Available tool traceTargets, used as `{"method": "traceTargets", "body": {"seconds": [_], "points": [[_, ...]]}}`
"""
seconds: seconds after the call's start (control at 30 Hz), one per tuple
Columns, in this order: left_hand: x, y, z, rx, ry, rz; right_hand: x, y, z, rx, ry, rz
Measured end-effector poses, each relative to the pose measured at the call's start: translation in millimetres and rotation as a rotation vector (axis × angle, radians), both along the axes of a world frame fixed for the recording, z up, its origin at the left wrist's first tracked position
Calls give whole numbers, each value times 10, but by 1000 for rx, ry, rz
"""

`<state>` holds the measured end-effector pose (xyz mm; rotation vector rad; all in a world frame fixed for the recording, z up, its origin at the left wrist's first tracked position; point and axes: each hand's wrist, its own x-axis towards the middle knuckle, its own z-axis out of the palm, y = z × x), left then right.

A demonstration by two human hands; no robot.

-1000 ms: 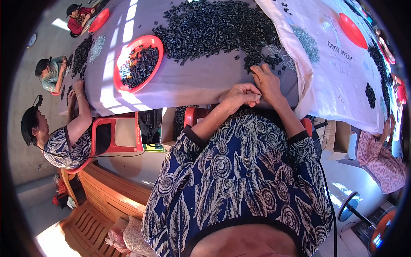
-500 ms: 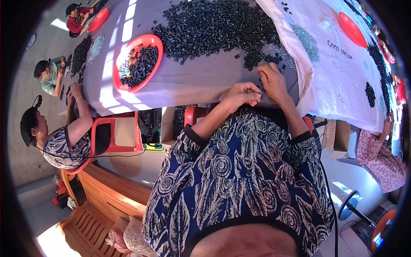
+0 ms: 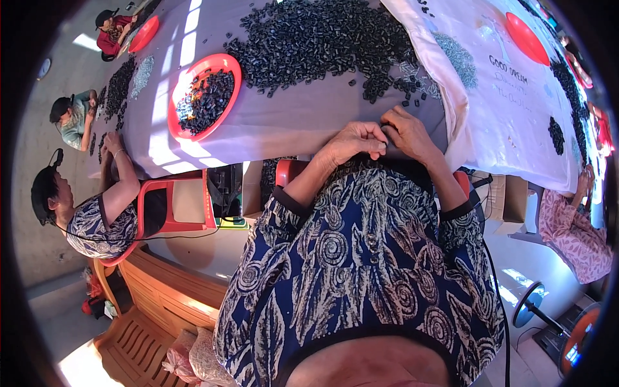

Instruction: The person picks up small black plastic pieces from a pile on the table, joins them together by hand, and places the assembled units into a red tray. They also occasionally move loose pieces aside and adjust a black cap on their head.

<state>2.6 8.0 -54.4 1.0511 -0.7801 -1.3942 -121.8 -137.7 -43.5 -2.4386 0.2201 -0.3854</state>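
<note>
My left hand [image 3: 354, 143] is closed in a pinch by the table's near edge, and whatever its fingertips hold is too small to make out. Close against it on the right, my right hand [image 3: 409, 134] has its fingers bent and pressed together, also around something I cannot make out. Beyond both hands spreads a large heap of small black plastic pieces [image 3: 329, 48]. Tiny clear pieces [image 3: 431, 87] lie at that heap's right end, just past my right hand.
A red basin [image 3: 237, 87] with black pieces stands on the grey tablecloth [image 3: 277, 126] to the left. At right lies a white cloth [image 3: 480, 132] with a clear-piece heap [image 3: 456, 61] and another red basin [image 3: 527, 40]. Co-workers sit along both sides. A wooden bench [image 3: 164, 280] stands behind left.
My right hand has come back from the edge of the black heap and closed in on my left hand. The left hand stays pinched in nearly the same place.
</note>
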Motion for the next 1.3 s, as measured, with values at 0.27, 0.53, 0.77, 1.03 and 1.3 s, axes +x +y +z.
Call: {"method": "traceTargets", "body": {"seconds": [0.27, 0.53, 0.77, 1.03, 1.3], "points": [[-2, -2, 12, 29, -13, -6, 43, -212, -28, 81, -277, -288], [-15, -7, 8, 27, -4, 3, 276, -48, -44, -33, -163, -249], [-5, -18, -10, 18, -11, -31, 346, 146, -81, -278, -116, -100], [-16, -10, 11, 37, -28, -24, 211, 134, -116, -379, -199, -64], [-8, -17, 7, 49, -21, -21, 116, -267, -64, -231, -276, -398]]}}
